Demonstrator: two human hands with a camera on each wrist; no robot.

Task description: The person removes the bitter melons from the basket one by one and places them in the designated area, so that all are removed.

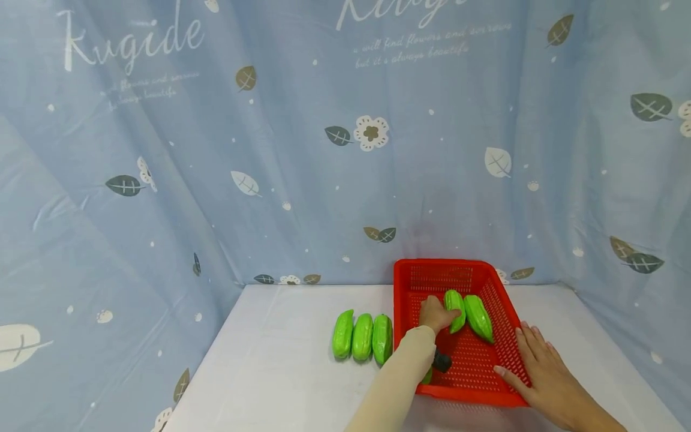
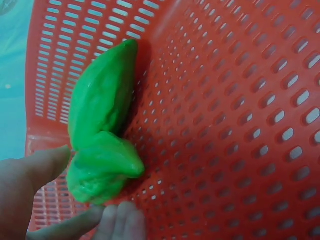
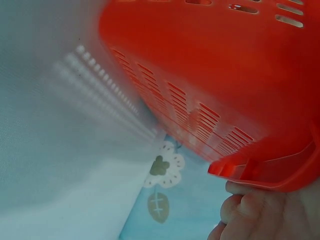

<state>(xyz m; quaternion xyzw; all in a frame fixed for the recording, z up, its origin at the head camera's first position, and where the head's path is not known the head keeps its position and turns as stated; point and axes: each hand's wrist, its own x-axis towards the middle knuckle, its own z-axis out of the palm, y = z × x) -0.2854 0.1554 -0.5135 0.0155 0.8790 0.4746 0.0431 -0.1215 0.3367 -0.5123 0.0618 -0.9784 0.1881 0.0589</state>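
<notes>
Inside the red plastic basket [image 1: 469, 396], my left hand [image 1: 436, 313] reaches in from the left and pinches a green ridged gourd [image 2: 105, 167]. Its thumb lies on one side, the fingers against the other. A second, pointed green gourd [image 1: 478, 318] lies right beside it, along the basket's right side. Part of another green gourd [image 1: 427, 377] shows in the near left corner, mostly hidden by the left forearm. My right hand [image 1: 550, 378] rests on the basket's right rim, fingers straight along the outside and thumb over the inner side.
Just left of the basket, three green gourds [image 1: 361, 337] stand in a row on the white table [image 1: 270, 360]. A blue printed curtain [image 1: 324, 180] hangs behind the table and at its sides. A small black device [image 1: 442, 362] sits at the left wrist.
</notes>
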